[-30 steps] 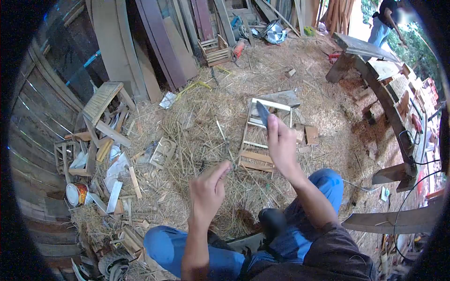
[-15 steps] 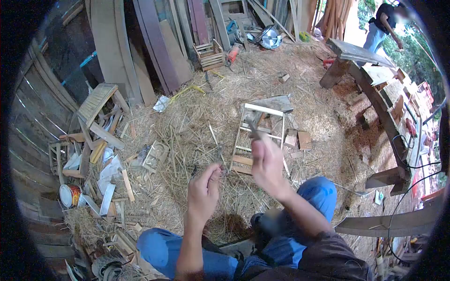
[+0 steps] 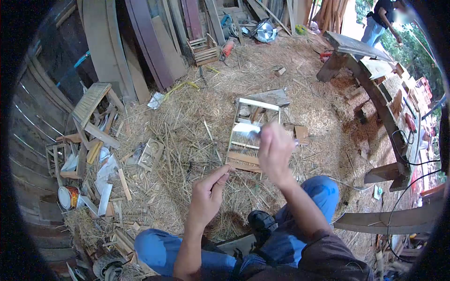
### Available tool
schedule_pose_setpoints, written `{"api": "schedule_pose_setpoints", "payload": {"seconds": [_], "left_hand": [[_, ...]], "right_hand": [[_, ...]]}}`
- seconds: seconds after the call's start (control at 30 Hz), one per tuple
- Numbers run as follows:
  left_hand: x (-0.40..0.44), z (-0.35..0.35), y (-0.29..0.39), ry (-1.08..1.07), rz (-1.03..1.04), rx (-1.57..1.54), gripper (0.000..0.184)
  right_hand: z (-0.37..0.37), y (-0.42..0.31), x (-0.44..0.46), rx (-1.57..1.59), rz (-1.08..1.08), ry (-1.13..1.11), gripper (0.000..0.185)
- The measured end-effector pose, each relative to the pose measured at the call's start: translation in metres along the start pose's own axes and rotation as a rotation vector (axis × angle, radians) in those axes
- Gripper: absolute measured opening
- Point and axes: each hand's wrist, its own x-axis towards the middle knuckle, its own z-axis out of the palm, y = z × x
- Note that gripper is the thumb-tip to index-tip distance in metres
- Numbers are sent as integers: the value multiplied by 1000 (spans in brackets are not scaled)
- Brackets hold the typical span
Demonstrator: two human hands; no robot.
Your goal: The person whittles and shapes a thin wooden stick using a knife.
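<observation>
My right hand is closed around a knife, whose shiny, broad blade points left; its handle is mostly hidden in the fist. Lower and to the left, my left hand has thumb and forefinger pinched together. Whatever sits between those fingertips is too small to make out. Beyond both hands, a light wooden frame with thin bars lies on the ground, partly covered by the right hand and blade. The left fingertips appear near its lower left corner; I cannot tell whether they touch it.
Straw and shavings cover the ground. A small slatted crate and a circular saw lie at the back. Wood scraps and a tin can are at left. A workbench with a cable runs along the right; another person stands behind it.
The right hand has moved slightly right, and the blade has swung from pointing up to pointing left, its shiny side showing. My left hand has shifted slightly right. The view has tilted a little.
</observation>
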Motion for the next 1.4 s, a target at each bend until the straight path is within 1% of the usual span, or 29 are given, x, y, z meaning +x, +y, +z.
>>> {"api": "schedule_pose_setpoints", "payload": {"seconds": [0.1, 0.2, 0.23, 0.27, 0.3, 0.33, 0.37, 0.4, 0.47, 0.5, 0.6, 0.63, 0.73, 0.83, 0.93, 0.97, 1.07, 1.1, 1.2, 1.23, 1.33, 1.4], "left_hand": [[2, 1, -1, -40, -51, 17, 26], [3, 5, -6, -18, -61, 4, 26], [3, 5, -9, -13, -59, 0, 25], [1, 5, -11, -9, -62, -5, 25], [4, 3, -1, -65, -98, 18, 27], [1, 3, -2, -66, -58, 18, 27], [-1, 4, -4, -62, -14, 16, 27], [-1, 5, -5, -55, 33, 14, 27], [-3, 4, -11, 13, 16, 78, 25], [-2, 2, -13, 48, 7, 113, 24], [-2, -7, -14, 62, 23, 136, 23], [-5, -9, -14, 56, 32, 132, 23], [-7, -11, -11, 71, 78, 113, 23], [-5, -23, -13, 99, 100, 328, 22], [-3, -37, -21, 152, 84, 497, 19], [-2, -40, -18, 158, 59, 532, 18], [-5, -44, -16, 209, 159, 576, 22], [-6, -45, -15, 186, 124, 578, 21], [-7, -49, -17, 188, 42, 675, 17], [-8, -49, -21, 215, 56, 708, 16], [-6, -53, -28, 296, 125, 796, 15], [-6, -57, -29, 351, 196, 843, 15]], "right_hand": [[-9, 5, 5, -51, -44, 23, 19], [-2, -20, -19, 73, -207, -111, 21], [-5, -22, -15, 85, -227, -98, 22], [-5, -17, -8, 47, -187, -43, 21], [-7, -8, 2, 10, -146, 8, 21], [-10, 1, 10, -29, -111, 60, 20], [-13, 7, 15, -102, 58, 17, 19], [-11, 8, 11, -42, -9, 1, 18], [-6, 5, -5, 81, -150, -24, 17], [-6, -12, -13, 150, -164, -89, 14], [6, -16, -10, 139, -155, -54, 11], [2, -6, 1, 42, -95, -72, 17], [-7, 5, 23, -141, 193, -76, 23], [-11, -16, 14, 25, 181, -56, 25], [-17, -40, 14, 132, 236, -103, 23], [-20, -44, 14, 128, 286, -159, 25], [-14, -51, 7, 164, 136, -390, 28], [-17, -60, 7, 180, 93, -459, 37], [-12, -65, 2, 77, -7, -772, 44], [-8, -63, -2, 68, -34, -812, 47], [-4, -64, -5, 97, 9, -932, 38], [3, -62, -9, 150, 56, -904, 31]]}}
